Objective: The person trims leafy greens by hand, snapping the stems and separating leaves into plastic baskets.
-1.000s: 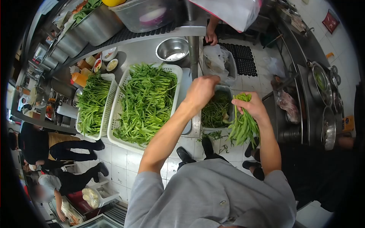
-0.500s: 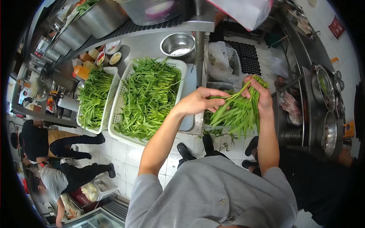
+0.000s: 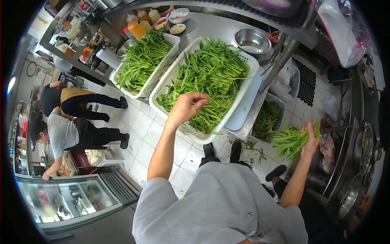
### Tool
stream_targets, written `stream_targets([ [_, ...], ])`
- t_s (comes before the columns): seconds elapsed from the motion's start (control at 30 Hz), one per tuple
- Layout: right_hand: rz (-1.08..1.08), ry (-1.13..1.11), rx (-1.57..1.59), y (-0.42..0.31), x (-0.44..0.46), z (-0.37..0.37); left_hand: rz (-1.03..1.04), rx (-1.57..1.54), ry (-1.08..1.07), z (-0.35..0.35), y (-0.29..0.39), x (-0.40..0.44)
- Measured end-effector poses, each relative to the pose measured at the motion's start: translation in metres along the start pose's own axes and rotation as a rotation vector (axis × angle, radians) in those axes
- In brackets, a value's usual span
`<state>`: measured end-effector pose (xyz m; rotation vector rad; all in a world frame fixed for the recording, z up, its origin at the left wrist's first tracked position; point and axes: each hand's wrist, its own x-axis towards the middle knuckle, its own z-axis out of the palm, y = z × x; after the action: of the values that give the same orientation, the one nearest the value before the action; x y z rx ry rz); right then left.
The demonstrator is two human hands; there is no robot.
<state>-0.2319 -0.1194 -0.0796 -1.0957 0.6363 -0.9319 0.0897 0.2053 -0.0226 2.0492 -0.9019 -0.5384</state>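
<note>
my two hands are well apart. my right hand [image 3: 310, 142] is closed around a bunch of green stems [image 3: 290, 141], out to the right of the tub of loose greens [image 3: 268, 118]. the leafy ends fan out from my fist to the left, toward that tub, and the cut ends of the stems show at the top of my grip. my left hand [image 3: 188, 109] is over the near edge of the big white basket [image 3: 156, 97], fingers loosely curled and a gap between thumb and forefinger, so i have it open. it is in front of the heaped greens [image 3: 213, 75]; i can't tell whether my fingertips touch them.

the only print i might look for is on a yellow box [image 3: 367, 201] at the far right, and it is too small to read.

i count two white baskets of greens, the big one and a narrower one [image 3: 177, 42] to its left, one bunch in my fist and one tub of loose greens. one pale blue board [image 3: 245, 110] sticks out by the big basket's right side. on the counter [image 3: 211, 22] i see one steel bowl [image 3: 252, 41] and three small bowls [image 3: 177, 28], with at least three squeeze bottles [image 3: 136, 30] beside them. leafy scraps [image 3: 258, 153] lie on the tiles. two people [image 3: 63, 130] are off to my left, one with a hand on a glass-topped case [image 3: 73, 199].
</note>
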Motion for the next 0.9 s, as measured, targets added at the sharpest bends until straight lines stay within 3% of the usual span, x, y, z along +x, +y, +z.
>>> stream_targets([
  [0.13, 0.023, -0.016, -0.02, 0.004, -0.011, 0.006, 0.153, 0.16, -0.043, 0.0, -0.022, 0.008],
  [0.23, 0.052, -0.042, -0.044, 0.005, -0.014, 0.012, 0.403, 0.436, 0.018, 0.024, -0.028, 0.022],
  [0.37, 0.041, -0.093, 0.001, 0.001, -0.015, 0.02, 0.311, 0.566, -0.17, 0.026, -0.009, 0.031],
  [0.43, 0.015, -0.069, 0.016, -0.004, -0.017, 0.023, 0.377, 0.304, -0.08, 0.005, -0.006, 0.038],
  [0.5, 0.002, -0.037, 0.022, -0.008, -0.021, 0.022, 0.406, 0.165, 0.163, -0.025, 0.005, 0.04],
  [0.57, -0.007, -0.027, -0.004, -0.013, -0.023, 0.025, 0.043, -0.245, 0.174, -0.056, 0.025, 0.038],
  [0.63, -0.018, -0.041, -0.058, -0.02, -0.023, 0.034, 0.135, -0.446, 0.244, -0.077, 0.03, 0.037],
  [0.77, -0.082, -0.158, -0.226, -0.033, -0.018, 0.065, 0.165, -0.534, 0.277, -0.093, 0.04, 0.03],
  [0.9, -0.222, -0.372, -0.48, -0.077, -0.023, 0.153, 0.177, -0.519, 0.155, -0.075, 0.064, 0.021],
])
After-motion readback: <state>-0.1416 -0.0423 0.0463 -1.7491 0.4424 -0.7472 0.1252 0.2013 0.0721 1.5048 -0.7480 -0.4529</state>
